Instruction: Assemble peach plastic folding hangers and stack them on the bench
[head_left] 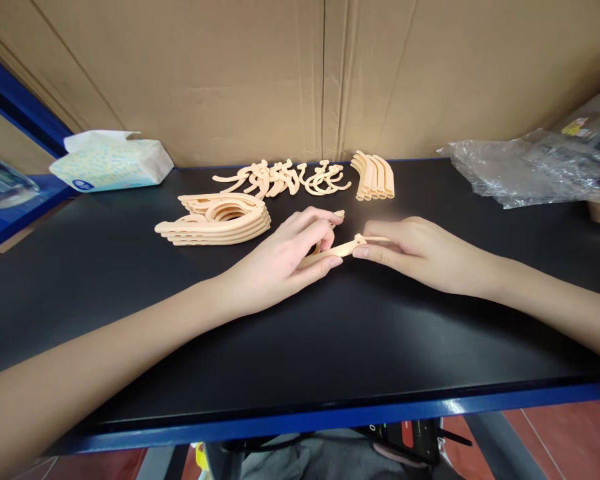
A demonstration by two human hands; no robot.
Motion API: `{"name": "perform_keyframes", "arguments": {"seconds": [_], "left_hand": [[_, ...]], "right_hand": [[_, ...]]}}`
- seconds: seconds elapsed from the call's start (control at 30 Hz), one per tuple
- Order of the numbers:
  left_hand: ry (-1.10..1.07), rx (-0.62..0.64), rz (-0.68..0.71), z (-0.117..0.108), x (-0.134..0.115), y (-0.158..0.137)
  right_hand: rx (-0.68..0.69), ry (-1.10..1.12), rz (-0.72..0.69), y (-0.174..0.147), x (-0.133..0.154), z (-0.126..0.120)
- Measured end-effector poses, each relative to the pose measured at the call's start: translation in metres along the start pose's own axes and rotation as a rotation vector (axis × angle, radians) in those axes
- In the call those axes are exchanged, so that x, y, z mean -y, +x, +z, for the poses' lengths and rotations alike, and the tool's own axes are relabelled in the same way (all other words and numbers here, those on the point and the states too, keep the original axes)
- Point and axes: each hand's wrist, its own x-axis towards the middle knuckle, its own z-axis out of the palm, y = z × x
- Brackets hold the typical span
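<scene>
Over the middle of the table, my left hand [300,250] is closed around a cream plastic hanger part [344,250], its thumb along the near side. Part of this piece is covered by the fingers. My right hand [425,257] pinches a thin cream hanger hook [377,238] where it meets the end of that part; the fingers hide most of the hook. Behind my left hand lies a stack of curved cream hanger arms [220,227]. Farther back are loose hanger hooks [325,180] and a row of short curved tubes [375,177].
A tissue pack [110,160] stands at the back left, and crumpled clear plastic bags [515,167] lie at the back right. Cardboard [260,80] walls off the far side. The black table [290,360] has a blue front edge.
</scene>
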Motion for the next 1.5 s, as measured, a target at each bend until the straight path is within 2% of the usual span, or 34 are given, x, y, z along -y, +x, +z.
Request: {"name": "perform_keyframes", "arguments": {"seconds": [0.17,0.33,0.9,1.3,1.5], "left_hand": [[0.003,-0.014,0.008,0.0009,0.0009,-0.0009],[0.102,0.037,0.051,0.0011,0.0021,-0.0013],[0.14,0.046,0.123,0.0003,0.003,-0.0019],[0.113,0.076,0.102,-0.0017,0.0024,-0.0016],[0.077,0.096,0.101,-0.0029,0.0031,-0.0014]], "right_hand": [[0.008,0.03,-0.035,0.0008,0.0017,-0.0007],[0.007,-0.006,-0.039,-0.0001,0.0008,0.0006],[-0.078,-0.339,-0.042,-0.001,-0.0041,0.005],[-0.18,-0.702,-0.199,-0.0023,-0.0027,0.0042],[-0.248,-0.82,-0.364,-0.0037,-0.0056,0.0046]]}}
